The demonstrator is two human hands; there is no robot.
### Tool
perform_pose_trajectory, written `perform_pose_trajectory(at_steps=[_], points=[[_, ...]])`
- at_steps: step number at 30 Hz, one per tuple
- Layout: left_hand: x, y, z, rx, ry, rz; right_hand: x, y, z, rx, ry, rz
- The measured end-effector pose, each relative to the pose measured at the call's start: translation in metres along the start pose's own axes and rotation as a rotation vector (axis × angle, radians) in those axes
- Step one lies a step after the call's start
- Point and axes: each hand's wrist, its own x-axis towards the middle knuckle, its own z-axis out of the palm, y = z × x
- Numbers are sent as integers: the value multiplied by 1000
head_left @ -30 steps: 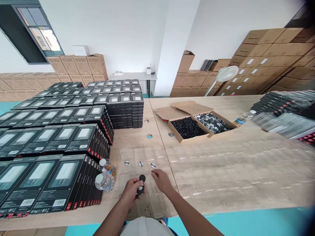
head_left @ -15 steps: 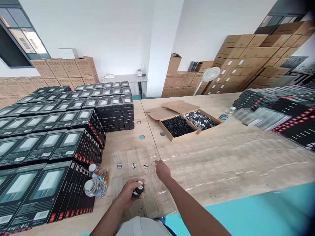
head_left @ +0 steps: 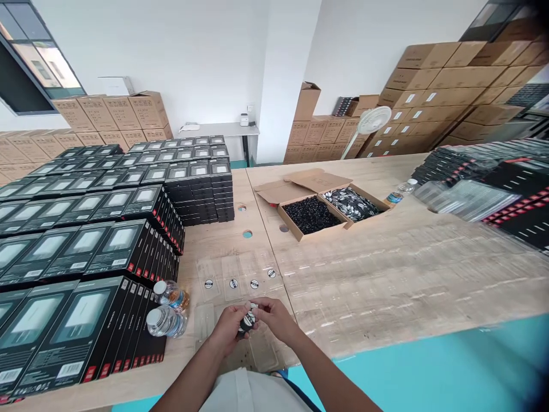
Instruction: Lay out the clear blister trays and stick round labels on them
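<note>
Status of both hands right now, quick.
Left hand: closed, holding a small black round object.
Right hand: closed, its fingers on the same object.

- Left forearm (head_left: 184, 383): bare; extended into view from about 7 o'clock, angled up toward the centre.
- Right forearm (head_left: 332, 375): bare; extended into view from about 5 o'clock, angled up toward the centre.
- Left hand (head_left: 227, 327): held low at about 6 o'clock; fingers curled closed, back of the hand turned upward.
- Right hand (head_left: 274, 319): held just beside the left hand, on its 3 o'clock side; fingers curled and directed toward 9 o'clock.
- Right-hand fingertips (head_left: 256, 304): brought in close against the left hand's fingers.
</note>
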Motion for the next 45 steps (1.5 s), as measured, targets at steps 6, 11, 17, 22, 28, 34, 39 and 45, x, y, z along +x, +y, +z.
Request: perform_pose_trajectory(at_steps=[6,11,17,22,28,34,39,45], points=[[-4,5,7,-12,-114,-19,4,15,-18,114,322,109],[-2,3,9,-8,-14,-33,19,29,-74,103,550,227],[2,-5,10,18,-14,-14,8,37,-107,26,563,377],[10,-11,15,78,67,-28,-15,29,-50,47,342,330],[12,-6,32,91,-15,-50,-23,15,-21,192,294,176],[17,-13,42,-41,-63,-73,-13,26,-88,245,535,217],[22,-23,56,10,-53,-30,-1,31,-154,244,561,334],[37,-38,97,155,4,-28,-33,25,-141,172,243,375]])
